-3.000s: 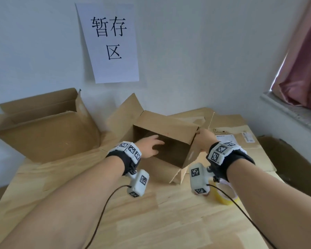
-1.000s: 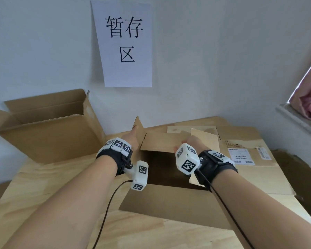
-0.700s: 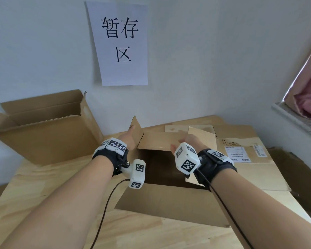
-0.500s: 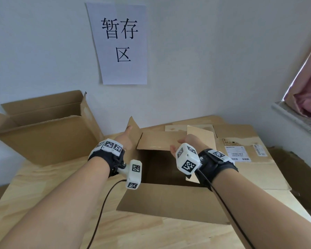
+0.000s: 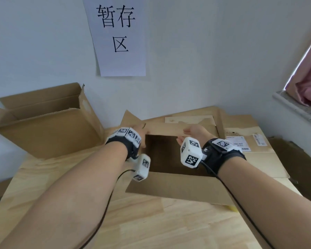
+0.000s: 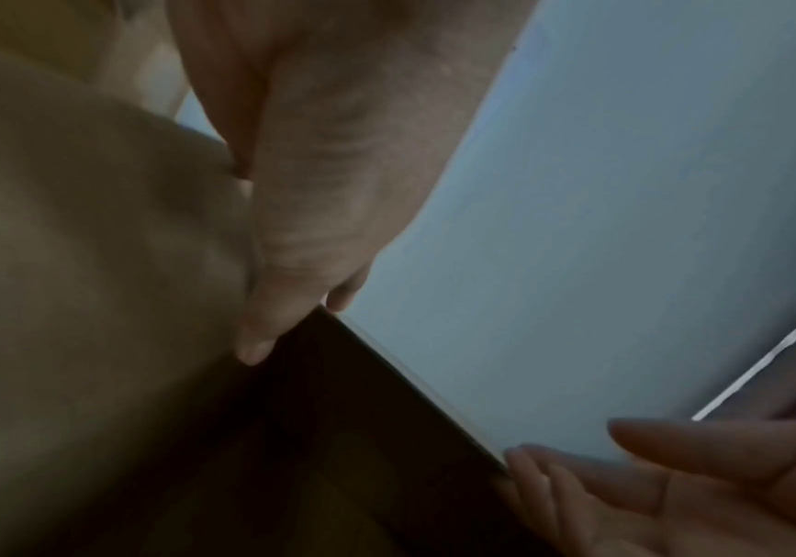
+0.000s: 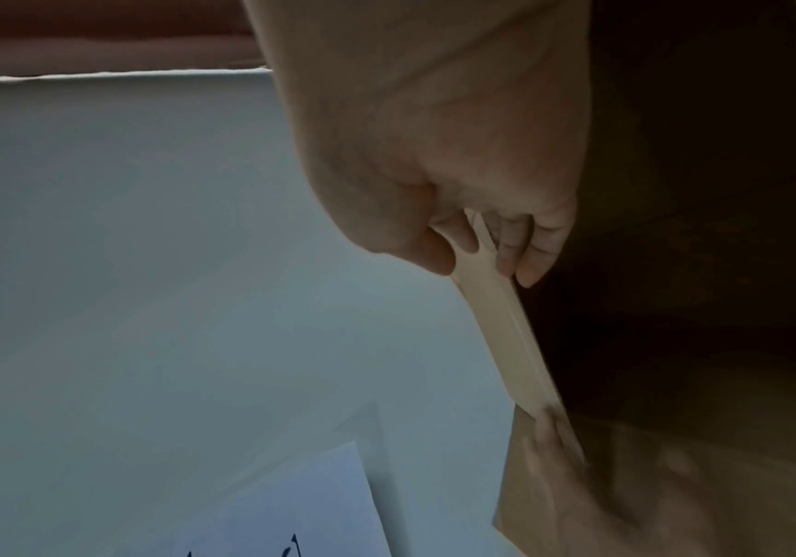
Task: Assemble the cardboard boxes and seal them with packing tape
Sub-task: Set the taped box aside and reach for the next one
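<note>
A brown cardboard box [image 5: 178,187] stands in the middle of the wooden table [image 5: 151,223] with its dark opening facing up and its near flap spread toward me. Both hands hold the far flap [image 5: 165,129]. My left hand [image 5: 141,131] pinches its left end, thumb [image 6: 262,339] on the inner face. My right hand [image 5: 193,132] pinches its right end, with the flap edge [image 7: 505,339] between thumb and fingers [image 7: 529,256]. A sliver of the yellow tape roll [image 5: 232,207] peeks out beside my right forearm.
Another open box [image 5: 48,128] lies on its side at the back left against the wall. Flattened cartons with shipping labels [image 5: 250,150] are stacked at the back right. A paper sign [image 5: 118,36] hangs on the wall, and a window sill [image 5: 298,108] is at the right.
The box, on its side three seconds ago, now stands opening up. In the last half second my left hand shifted from the raised left side flap onto the far flap.
</note>
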A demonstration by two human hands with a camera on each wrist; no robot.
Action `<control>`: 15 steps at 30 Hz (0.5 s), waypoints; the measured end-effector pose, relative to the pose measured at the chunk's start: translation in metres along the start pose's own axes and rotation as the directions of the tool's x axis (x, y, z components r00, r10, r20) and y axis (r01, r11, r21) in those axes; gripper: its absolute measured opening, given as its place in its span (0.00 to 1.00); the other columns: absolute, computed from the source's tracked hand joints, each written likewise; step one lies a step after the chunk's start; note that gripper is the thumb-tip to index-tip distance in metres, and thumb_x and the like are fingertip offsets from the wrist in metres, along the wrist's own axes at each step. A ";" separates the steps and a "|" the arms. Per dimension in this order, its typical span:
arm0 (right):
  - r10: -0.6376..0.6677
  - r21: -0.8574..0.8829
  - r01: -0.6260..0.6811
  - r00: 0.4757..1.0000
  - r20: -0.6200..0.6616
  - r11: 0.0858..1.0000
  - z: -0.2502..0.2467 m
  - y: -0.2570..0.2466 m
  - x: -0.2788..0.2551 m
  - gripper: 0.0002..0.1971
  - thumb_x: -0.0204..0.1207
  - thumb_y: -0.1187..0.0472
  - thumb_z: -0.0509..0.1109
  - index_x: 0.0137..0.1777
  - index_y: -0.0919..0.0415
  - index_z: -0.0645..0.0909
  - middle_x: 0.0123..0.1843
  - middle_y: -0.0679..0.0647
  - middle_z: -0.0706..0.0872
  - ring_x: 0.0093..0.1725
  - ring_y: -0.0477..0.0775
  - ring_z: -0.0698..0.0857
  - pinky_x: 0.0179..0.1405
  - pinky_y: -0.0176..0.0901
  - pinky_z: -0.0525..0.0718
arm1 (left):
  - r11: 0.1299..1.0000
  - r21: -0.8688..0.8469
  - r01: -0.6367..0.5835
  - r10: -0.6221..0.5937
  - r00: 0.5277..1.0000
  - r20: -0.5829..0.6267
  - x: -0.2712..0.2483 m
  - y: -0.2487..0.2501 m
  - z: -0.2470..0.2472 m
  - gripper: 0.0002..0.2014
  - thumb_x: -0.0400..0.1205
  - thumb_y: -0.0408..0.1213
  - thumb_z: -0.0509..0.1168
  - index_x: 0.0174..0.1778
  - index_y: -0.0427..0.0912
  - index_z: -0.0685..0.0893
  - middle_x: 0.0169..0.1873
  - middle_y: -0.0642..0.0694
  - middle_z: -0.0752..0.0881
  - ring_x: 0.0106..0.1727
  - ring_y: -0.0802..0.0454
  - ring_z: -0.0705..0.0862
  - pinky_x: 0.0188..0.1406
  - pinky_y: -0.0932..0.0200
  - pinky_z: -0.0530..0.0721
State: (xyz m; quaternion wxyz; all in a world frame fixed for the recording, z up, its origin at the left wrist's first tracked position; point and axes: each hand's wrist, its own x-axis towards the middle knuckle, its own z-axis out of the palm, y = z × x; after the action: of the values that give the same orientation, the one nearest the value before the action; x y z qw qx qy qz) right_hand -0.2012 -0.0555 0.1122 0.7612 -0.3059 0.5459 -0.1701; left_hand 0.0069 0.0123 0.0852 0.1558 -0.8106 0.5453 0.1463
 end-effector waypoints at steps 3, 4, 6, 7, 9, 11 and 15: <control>-0.034 -0.009 0.034 0.999 -0.015 0.999 -0.010 -0.014 -0.006 0.20 0.84 0.65 0.58 0.75 0.67 0.66 0.73 0.66 0.73 0.60 0.61 0.82 0.55 0.55 0.84 | 0.998 -0.049 -0.032 0.032 0.999 -0.004 0.012 0.032 -0.012 0.27 0.82 0.46 0.66 0.75 0.40 0.70 0.72 0.41 0.74 0.69 0.40 0.76 0.66 0.49 0.76; -0.037 0.015 0.037 0.999 -0.031 0.999 -0.015 -0.017 -0.008 0.20 0.84 0.65 0.58 0.75 0.66 0.67 0.74 0.67 0.72 0.59 0.61 0.82 0.54 0.54 0.83 | 0.997 -0.076 -0.022 0.020 0.999 -0.030 0.017 0.037 -0.014 0.24 0.84 0.45 0.62 0.74 0.38 0.72 0.72 0.40 0.75 0.69 0.41 0.76 0.67 0.50 0.75; -0.100 -0.024 0.098 0.993 -0.070 0.995 -0.024 -0.023 -0.008 0.20 0.84 0.67 0.57 0.76 0.66 0.67 0.75 0.67 0.70 0.66 0.60 0.79 0.58 0.52 0.81 | 0.992 -0.126 0.012 -0.020 0.998 -0.066 0.027 0.041 -0.016 0.20 0.87 0.42 0.57 0.72 0.36 0.75 0.71 0.38 0.77 0.70 0.41 0.76 0.70 0.51 0.71; -0.169 -0.119 0.158 0.982 -0.090 0.980 -0.028 -0.025 -0.007 0.21 0.84 0.67 0.57 0.76 0.66 0.66 0.76 0.67 0.69 0.71 0.62 0.75 0.63 0.52 0.80 | 0.990 -0.139 0.020 -0.033 0.995 -0.091 0.030 0.042 -0.019 0.19 0.88 0.42 0.55 0.70 0.36 0.77 0.69 0.38 0.78 0.70 0.40 0.76 0.69 0.52 0.71; -0.346 -0.394 0.275 0.930 -0.120 0.877 -0.035 -0.029 -0.007 0.21 0.83 0.68 0.56 0.76 0.67 0.67 0.76 0.65 0.70 0.74 0.63 0.72 0.68 0.48 0.75 | 0.988 -0.151 0.018 -0.039 0.990 -0.137 0.036 0.040 -0.030 0.18 0.87 0.44 0.55 0.66 0.36 0.79 0.65 0.37 0.81 0.66 0.40 0.79 0.64 0.53 0.73; -0.496 -0.598 0.316 0.854 -0.159 0.736 -0.045 -0.036 -0.010 0.20 0.82 0.67 0.56 0.74 0.61 0.72 0.71 0.60 0.76 0.70 0.60 0.74 0.62 0.43 0.74 | 0.994 -0.104 0.026 -0.044 0.983 -0.178 0.038 0.036 -0.043 0.19 0.88 0.46 0.53 0.64 0.37 0.79 0.62 0.38 0.83 0.63 0.40 0.80 0.61 0.52 0.75; -0.681 -0.890 0.182 0.711 -0.175 0.419 -0.071 -0.041 -0.012 0.21 0.79 0.65 0.57 0.72 0.55 0.73 0.72 0.60 0.74 0.75 0.62 0.66 0.73 0.55 0.65 | 0.993 -0.087 0.085 -0.100 0.976 -0.194 0.041 0.038 -0.053 0.19 0.89 0.45 0.50 0.67 0.35 0.75 0.64 0.36 0.81 0.65 0.38 0.78 0.61 0.51 0.73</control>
State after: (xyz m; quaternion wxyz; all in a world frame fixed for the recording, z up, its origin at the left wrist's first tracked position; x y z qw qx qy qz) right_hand -0.2684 -0.0992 0.1323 0.2734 -0.7014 0.6362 -0.1687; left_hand -0.0095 -0.0578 0.1131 0.0753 -0.8511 0.5136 0.0788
